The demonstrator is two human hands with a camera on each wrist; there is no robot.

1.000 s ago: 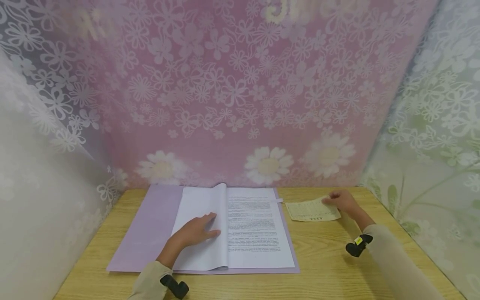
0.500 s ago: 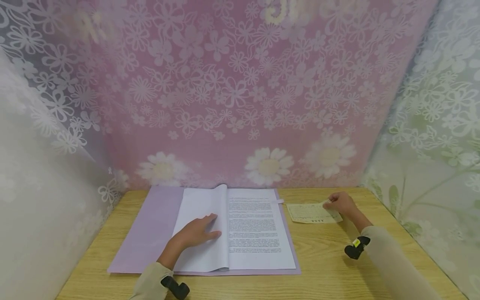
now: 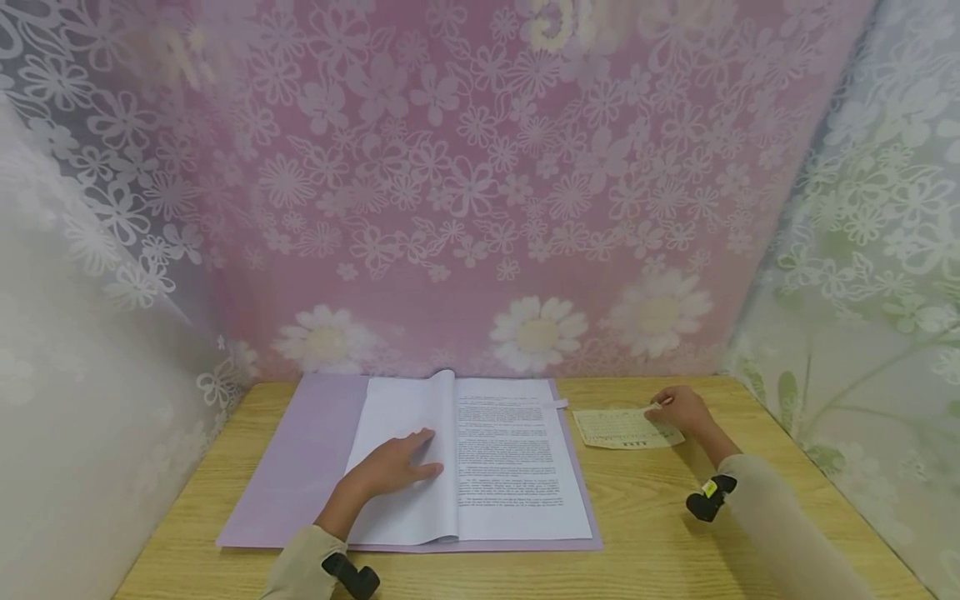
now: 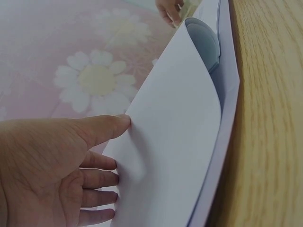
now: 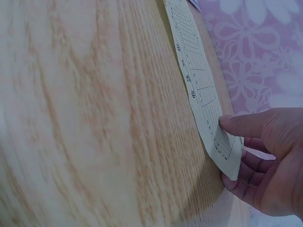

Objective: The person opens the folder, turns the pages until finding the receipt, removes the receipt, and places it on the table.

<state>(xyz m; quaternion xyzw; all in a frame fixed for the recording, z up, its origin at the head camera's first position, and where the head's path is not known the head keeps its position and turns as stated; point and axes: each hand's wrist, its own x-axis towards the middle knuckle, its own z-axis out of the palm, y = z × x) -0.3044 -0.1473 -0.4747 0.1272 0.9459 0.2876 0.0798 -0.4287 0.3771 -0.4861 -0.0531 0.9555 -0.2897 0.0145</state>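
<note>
A purple folder [image 3: 300, 467] lies open on the table, with white pages folded over to its left side. My left hand [image 3: 393, 464] rests on the turned-over pages [image 3: 401, 517], fingers straight and spread, the thumb near the curled fold. Printed text covers the right-hand page [image 3: 510, 450]. To the right of the folder, my right hand [image 3: 684, 410] pinches the right end of a pale yellow printed slip [image 3: 618, 427] between thumb and fingers. The right wrist view shows the slip [image 5: 201, 87] low over the wood, its thumb on top and fingers under the edge.
A small light tab [image 3: 557, 404] sticks out from the folder's right edge, close to the slip. Pink floral sheeting [image 3: 480, 208] stands behind the wooden table [image 3: 645, 533], with pale floral sheeting at both sides.
The slip has come down slightly flatter toward the table, with my right hand still pinching it. My left hand keeps its place on the pages.
</note>
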